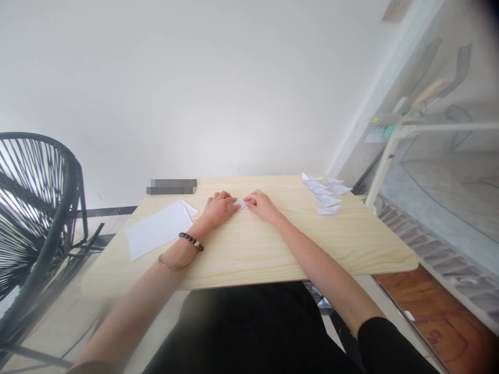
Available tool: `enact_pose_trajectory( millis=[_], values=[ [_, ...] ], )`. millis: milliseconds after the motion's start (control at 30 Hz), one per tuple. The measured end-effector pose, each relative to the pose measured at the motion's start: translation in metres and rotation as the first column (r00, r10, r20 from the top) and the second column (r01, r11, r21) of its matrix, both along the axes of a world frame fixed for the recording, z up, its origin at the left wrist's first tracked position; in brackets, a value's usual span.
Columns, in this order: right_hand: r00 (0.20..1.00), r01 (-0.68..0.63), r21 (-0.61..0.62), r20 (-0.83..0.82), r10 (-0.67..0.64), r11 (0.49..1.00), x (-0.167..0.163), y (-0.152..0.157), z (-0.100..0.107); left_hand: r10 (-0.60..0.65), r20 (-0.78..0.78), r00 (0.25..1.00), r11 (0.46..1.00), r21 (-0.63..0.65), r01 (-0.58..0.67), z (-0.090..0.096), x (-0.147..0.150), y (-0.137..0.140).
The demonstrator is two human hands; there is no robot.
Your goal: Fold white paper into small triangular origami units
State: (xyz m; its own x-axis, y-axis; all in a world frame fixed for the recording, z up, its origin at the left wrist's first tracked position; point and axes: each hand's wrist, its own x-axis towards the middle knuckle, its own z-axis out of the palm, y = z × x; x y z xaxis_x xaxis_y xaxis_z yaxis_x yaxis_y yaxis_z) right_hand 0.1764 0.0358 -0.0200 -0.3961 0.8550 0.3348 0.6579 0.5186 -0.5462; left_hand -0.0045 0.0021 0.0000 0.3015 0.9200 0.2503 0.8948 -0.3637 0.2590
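Note:
A small folded piece of white paper lies low over the middle of the table, between my two hands. My left hand pinches its left side, thumb and fingers pressed on it. At its right edge, my right hand grips the paper between thumb and fingertips. Part of the paper is hidden under my fingers, so its exact shape cannot be made out. Toward the right of the table stand several folded paper boats, set close together in a loose group.
White paper sheets lie on the table's left side, beside my left forearm. The light wooden table meets a white wall at the back. A black corded chair stands left; a white metal frame is on the right.

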Motion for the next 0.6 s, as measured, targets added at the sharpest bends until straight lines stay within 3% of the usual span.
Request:
enact_pose_trajectory(
  millis=[200, 333, 467, 600],
  values=[
    [0.998, 0.044, 0.023, 0.038, -0.045, 0.999, -0.003, -0.007, 0.001, 0.012, 0.142, 0.990, 0.999, -0.043, -0.006, -0.005, -0.004, 0.011],
    [0.999, 0.009, 0.028, 0.030, -0.010, 1.000, -0.003, -0.007, 0.001, -0.048, 0.340, 0.939, 0.994, -0.076, 0.078, -0.009, -0.007, 0.013],
    [0.998, -0.031, 0.035, -0.053, 0.033, 0.999, -0.002, -0.007, 0.003, -0.101, 0.517, 0.850, 0.980, -0.096, 0.174, -0.009, -0.005, 0.010],
    [0.978, -0.124, 0.017, -0.167, 0.125, 0.992, -0.003, -0.012, 0.007, -0.090, 0.575, 0.814, 0.974, -0.119, 0.191, -0.005, -0.003, 0.006]
  ],
)
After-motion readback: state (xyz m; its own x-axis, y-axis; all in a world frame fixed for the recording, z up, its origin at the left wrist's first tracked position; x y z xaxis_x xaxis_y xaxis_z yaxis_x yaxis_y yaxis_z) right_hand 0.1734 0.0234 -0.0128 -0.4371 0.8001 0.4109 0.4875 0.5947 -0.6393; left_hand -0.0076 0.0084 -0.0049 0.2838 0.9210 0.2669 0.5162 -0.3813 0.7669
